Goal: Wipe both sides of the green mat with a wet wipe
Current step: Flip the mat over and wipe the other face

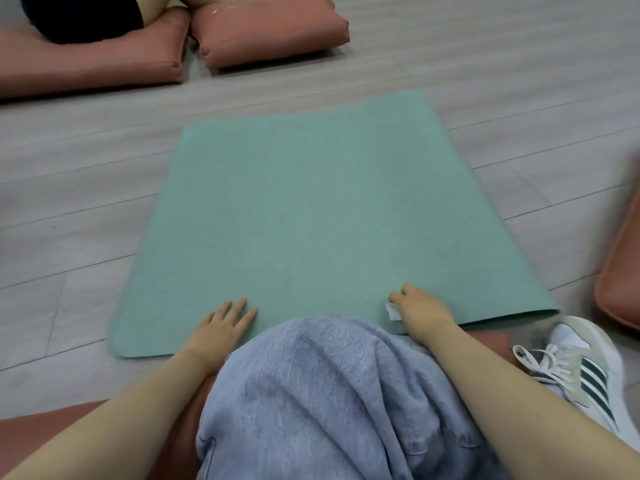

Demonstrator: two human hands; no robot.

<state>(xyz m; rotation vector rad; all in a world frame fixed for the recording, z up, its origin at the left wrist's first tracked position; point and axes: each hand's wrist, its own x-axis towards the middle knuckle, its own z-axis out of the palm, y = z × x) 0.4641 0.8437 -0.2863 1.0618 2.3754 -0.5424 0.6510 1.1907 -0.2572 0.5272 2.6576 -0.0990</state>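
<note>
The green mat [311, 209] lies flat on the grey floor in front of me, its near edge partly hidden behind my raised knee. My left hand [218, 325] rests flat on the mat near its front left corner, fingers straight. My right hand [420, 311] sits on the mat near its front right part, fingers curled over a small white wet wipe [393, 311] that sticks out beside the thumb.
Two pink cushions [270, 29] lie on the floor at the far left, with another person's legs on them. A third pink cushion [620, 271] lies at the right edge. My knee in blue jeans [329, 393] and my white sneaker [581, 368] are close in front.
</note>
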